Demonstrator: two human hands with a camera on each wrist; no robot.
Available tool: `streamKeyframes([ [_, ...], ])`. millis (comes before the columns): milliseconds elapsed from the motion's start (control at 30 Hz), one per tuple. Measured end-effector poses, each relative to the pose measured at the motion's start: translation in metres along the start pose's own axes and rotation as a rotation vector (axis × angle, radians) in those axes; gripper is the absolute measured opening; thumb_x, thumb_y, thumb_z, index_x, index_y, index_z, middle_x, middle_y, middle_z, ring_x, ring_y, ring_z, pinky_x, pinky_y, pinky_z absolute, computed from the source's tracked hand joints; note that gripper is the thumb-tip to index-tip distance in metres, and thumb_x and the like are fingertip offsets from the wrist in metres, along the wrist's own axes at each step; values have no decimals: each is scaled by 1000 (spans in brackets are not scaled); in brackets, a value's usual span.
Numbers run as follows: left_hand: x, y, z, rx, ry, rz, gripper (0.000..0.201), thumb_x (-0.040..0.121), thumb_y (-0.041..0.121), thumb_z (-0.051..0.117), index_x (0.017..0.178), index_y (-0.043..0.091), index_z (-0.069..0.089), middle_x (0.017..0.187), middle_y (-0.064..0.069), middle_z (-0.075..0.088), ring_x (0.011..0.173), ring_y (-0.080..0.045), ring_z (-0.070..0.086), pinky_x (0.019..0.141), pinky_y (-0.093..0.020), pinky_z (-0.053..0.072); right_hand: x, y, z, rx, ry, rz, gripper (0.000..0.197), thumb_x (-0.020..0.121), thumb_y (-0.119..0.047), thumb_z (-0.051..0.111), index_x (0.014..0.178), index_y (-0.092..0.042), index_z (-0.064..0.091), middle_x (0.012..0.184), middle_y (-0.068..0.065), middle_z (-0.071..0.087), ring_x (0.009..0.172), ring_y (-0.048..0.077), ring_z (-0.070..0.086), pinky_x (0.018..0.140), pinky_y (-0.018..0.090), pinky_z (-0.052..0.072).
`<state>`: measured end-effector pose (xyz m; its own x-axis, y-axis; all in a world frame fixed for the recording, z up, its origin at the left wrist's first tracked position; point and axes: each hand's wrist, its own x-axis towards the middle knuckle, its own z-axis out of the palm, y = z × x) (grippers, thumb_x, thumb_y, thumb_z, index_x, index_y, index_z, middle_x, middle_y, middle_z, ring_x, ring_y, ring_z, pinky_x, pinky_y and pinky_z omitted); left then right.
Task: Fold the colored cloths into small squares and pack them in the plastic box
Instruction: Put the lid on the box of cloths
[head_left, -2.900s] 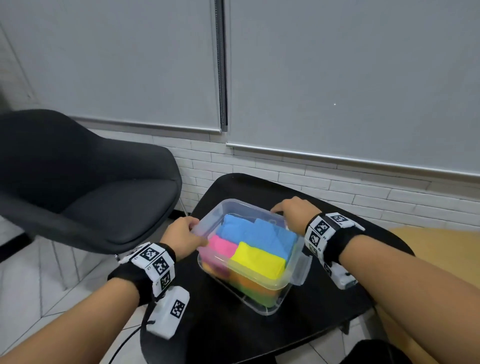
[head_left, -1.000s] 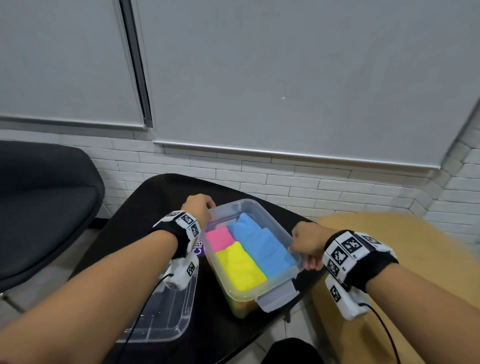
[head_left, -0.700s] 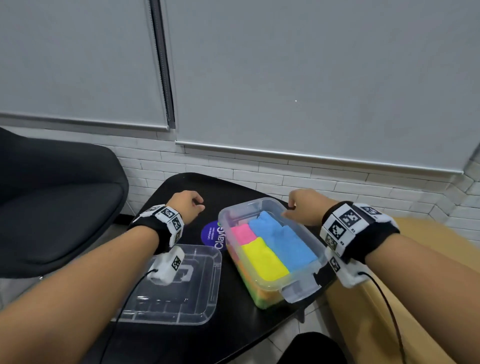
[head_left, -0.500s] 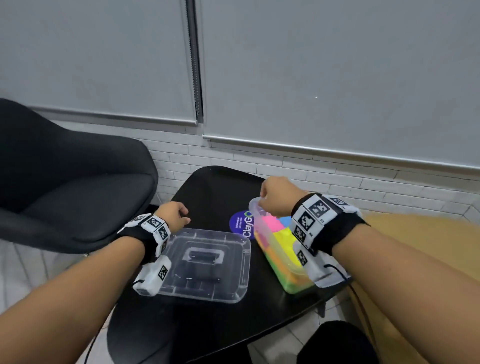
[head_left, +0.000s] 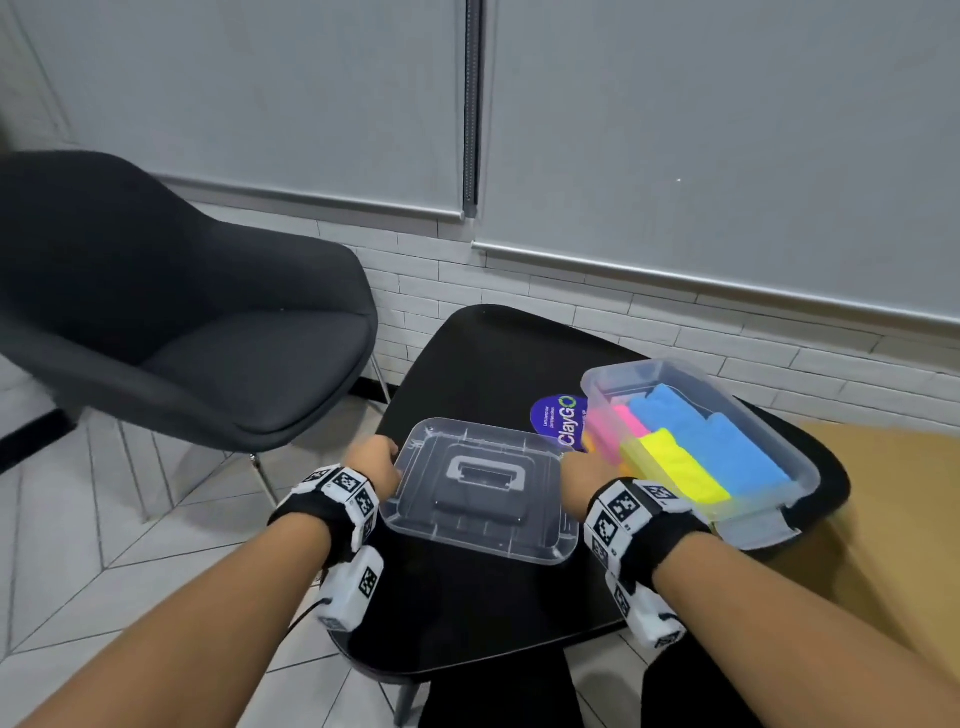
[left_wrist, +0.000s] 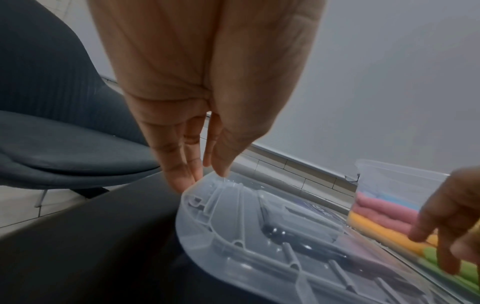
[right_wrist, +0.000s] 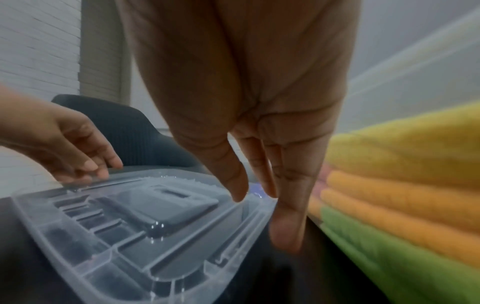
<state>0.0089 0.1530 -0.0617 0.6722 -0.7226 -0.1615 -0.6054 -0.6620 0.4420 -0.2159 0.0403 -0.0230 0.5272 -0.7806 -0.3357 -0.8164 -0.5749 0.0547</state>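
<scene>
The clear plastic box (head_left: 810, 470) stands at the right of the black table (head_left: 483, 364), uncovered. It holds folded cloths: blue (head_left: 717, 441), yellow (head_left: 670, 467) and pink (head_left: 628, 421) on top, with orange (right_wrist: 389, 201) and green (right_wrist: 389, 257) layers beneath. Its clear lid (head_left: 483, 525) lies on the table to the left of the box. My left hand (head_left: 387, 457) touches the lid's left corner with straight fingers (left_wrist: 179, 181). My right hand (head_left: 574, 460) reaches down between lid and box, thumb (right_wrist: 236, 185) over the lid's right edge, fingers straight.
A dark grey chair (head_left: 182, 332) stands to the left of the table. A blue round sticker (head_left: 558, 421) lies on the table between lid and box. A tan surface (head_left: 893, 519) lies at the right. White brick wall and blinds are behind.
Both hands let go of the box, which now stands at the table's right. The right hand came off the box's rim to the lid's right edge; the left went to its left corner.
</scene>
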Motion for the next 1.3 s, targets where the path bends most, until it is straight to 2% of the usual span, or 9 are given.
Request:
streamKeyframes([
  [233,10,-10,3,-28,-27,-16,34,89,4,55,123,6,58,119,-14,62,111,-27,58,96,-32,45,10,-1,12,159,-2,91,37,96,-5,44,132,2,45,129,14,56,120,29,54,94,32,46],
  [467,13,-24,-12,-62,-33,-41,27,83,-5,49,93,5,71,93,-17,71,89,-32,67,82,-38,56,8,-5,2,312,-3,92,24,94,-9,47,114,-2,58,120,15,62,112,29,60,87,31,48],
  [533,12,-27,-21,-58,-1,-33,25,83,-2,49,88,8,72,94,-16,71,88,-31,68,80,-37,57,5,-10,-6,353,39,95,7,92,-6,46,93,-7,53,116,15,64,108,29,62,84,31,50],
  [667,10,-21,-50,-94,96,-25,33,89,3,48,113,13,69,111,-12,68,100,-29,64,85,-31,52,5,-11,-31,566,125,62,24,89,-5,47,70,-13,35,101,14,64,100,32,64,79,34,50],
  [767,8,-3,-76,-192,188,6,34,86,-1,48,107,14,69,99,-10,70,91,-27,65,78,-31,52,7,-5,-56,771,208,50,4,84,-1,49,86,-3,51,96,17,65,88,34,66,79,42,56],
  [867,5,23,-99,-331,311,51,37,80,-8,51,103,13,70,87,-4,70,87,-23,64,84,-32,52,8,11,-82,947,329,43,20,78,2,44,91,0,59,79,16,60,66,30,59,65,46,59],
  [967,3,51,-113,-456,391,104,36,78,-4,55,102,18,69,88,-3,70,89,-22,65,88,-34,51,4,35,-103,1146,396,13,27,82,5,41,96,-11,57,87,16,58,63,29,57,60,41,56],
  [1133,14,100,-104,-611,415,179,40,82,-2,54,117,15,67,101,-5,70,97,-25,65,94,-37,50,-11,83,-119,1240,542,13,32,85,4,36,105,-15,53,86,17,63,71,30,64,74,45,56],
  [1300,25,149,-77,-751,315,259,32,91,2,52,119,13,62,104,-4,65,99,-27,63,93,-44,51,-28,133,-117,1326,736,20,23,96,-10,37,91,-16,58,75,10,59,66,24,62,67,39,54],
])
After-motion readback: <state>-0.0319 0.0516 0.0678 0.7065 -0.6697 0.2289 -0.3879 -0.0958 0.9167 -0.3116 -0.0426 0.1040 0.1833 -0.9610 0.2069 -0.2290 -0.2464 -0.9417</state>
